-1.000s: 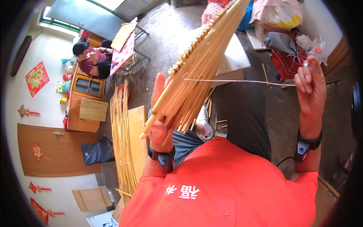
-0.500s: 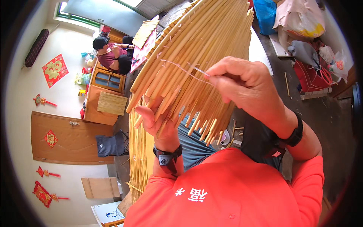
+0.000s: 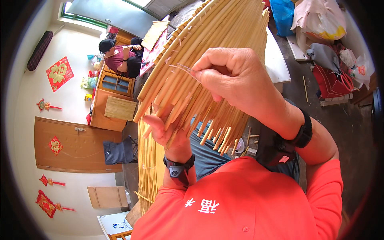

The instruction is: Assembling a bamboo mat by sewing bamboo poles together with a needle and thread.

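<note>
A fan-shaped mat of pale yellow reed sticks (image 3: 210, 30), with cut ends hanging unevenly along its lower edge, stands tilted in front of me. My left hand (image 3: 168, 136) grips it from beneath at the lower left, fingers partly hidden behind the sticks, thumb showing at the end. My right hand (image 3: 232, 84) is closed in a pinch on a thin white cord (image 3: 181, 67) over the face of the sticks. Short bits of cord show along the upper left border. Both wrists wear black straps with devices. My red shirt fills the lower view.
A long reed bundle (image 3: 146, 172) lies behind my left forearm. A co-worker (image 3: 122, 60) in maroon sits by a table (image 3: 150, 58) at upper left, near a wooden cabinet (image 3: 102, 114). Bags (image 3: 326, 78) are piled at right beside a white board (image 3: 276, 60). Loose sticks (image 3: 305, 88) lie on the floor.
The mat has turned broadside to me since a second ago. My right hand swung in from the far right onto its face, then moved slightly up and left with the cord.
</note>
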Demonstrator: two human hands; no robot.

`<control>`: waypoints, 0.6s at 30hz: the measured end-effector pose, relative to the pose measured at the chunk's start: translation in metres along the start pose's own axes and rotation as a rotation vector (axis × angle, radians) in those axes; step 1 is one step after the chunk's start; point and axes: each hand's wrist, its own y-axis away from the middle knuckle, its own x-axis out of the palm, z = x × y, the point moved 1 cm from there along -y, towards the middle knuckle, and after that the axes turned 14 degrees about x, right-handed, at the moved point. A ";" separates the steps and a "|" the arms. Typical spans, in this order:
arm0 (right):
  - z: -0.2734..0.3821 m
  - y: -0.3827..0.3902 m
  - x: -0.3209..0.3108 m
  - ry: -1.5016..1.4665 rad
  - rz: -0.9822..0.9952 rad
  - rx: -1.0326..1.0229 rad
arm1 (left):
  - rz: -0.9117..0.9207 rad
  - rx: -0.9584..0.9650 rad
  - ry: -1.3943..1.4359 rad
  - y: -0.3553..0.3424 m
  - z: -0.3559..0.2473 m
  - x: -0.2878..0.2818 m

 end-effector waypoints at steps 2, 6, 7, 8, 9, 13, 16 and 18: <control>-0.001 -0.001 -0.001 -0.024 0.011 0.035 | 0.025 -0.002 -0.069 -0.001 0.001 -0.001; -0.002 -0.001 0.000 -0.055 0.022 0.048 | -0.026 -0.012 -0.055 0.000 0.001 0.000; -0.002 -0.001 0.000 -0.056 0.021 0.044 | -0.043 -0.001 -0.081 0.000 0.000 0.000; -0.001 -0.001 0.000 -0.057 0.020 0.041 | -0.044 0.011 -0.152 0.001 0.000 0.000; -0.001 -0.001 0.000 -0.059 0.018 0.039 | -0.063 0.014 -0.114 0.001 0.000 -0.001; -0.001 0.000 -0.001 -0.049 0.016 0.049 | -0.064 0.002 -0.100 0.001 -0.002 -0.002; -0.001 0.000 0.000 -0.062 0.016 0.046 | -0.044 -0.012 -0.086 0.000 -0.002 -0.003; -0.001 0.000 0.000 -0.056 0.014 0.050 | -0.037 -0.011 -0.088 0.000 -0.003 -0.004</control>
